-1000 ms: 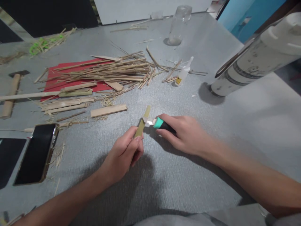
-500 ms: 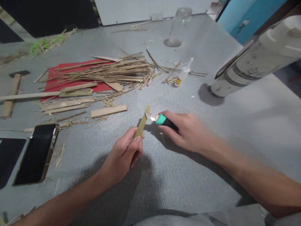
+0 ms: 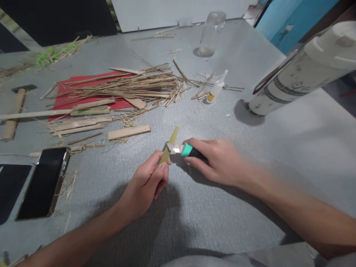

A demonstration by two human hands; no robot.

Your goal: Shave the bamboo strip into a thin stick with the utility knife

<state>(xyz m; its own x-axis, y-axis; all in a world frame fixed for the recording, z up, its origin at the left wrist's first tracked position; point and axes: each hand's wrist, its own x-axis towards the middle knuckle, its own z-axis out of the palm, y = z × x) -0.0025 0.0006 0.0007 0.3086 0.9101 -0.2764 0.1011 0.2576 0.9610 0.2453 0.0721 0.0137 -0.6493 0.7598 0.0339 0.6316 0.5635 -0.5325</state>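
My left hand (image 3: 150, 176) is closed around the lower end of a flat, greenish-yellow bamboo strip (image 3: 174, 136), which tilts up and away from me above the grey table. My right hand (image 3: 218, 159) grips a utility knife (image 3: 187, 149) with a black and green handle. Its metal blade lies against the strip, a little above my left fingers. Beyond my hands, a flat pale piece of bamboo (image 3: 129, 132) rests on the table. The end of the strip inside my left fist is hidden.
Dry stalks (image 3: 125, 87) are heaped on a red sheet (image 3: 62, 92). A small glue bottle (image 3: 215, 92), a glass jar (image 3: 210, 35) and a large white bottle (image 3: 289, 79) stand to the right. On the left are a hammer (image 3: 15, 115) and a phone (image 3: 43, 183).
My right hand has drawn the knife down along the bamboo strip, closer to my left fingers. My left hand has stayed almost where it was.
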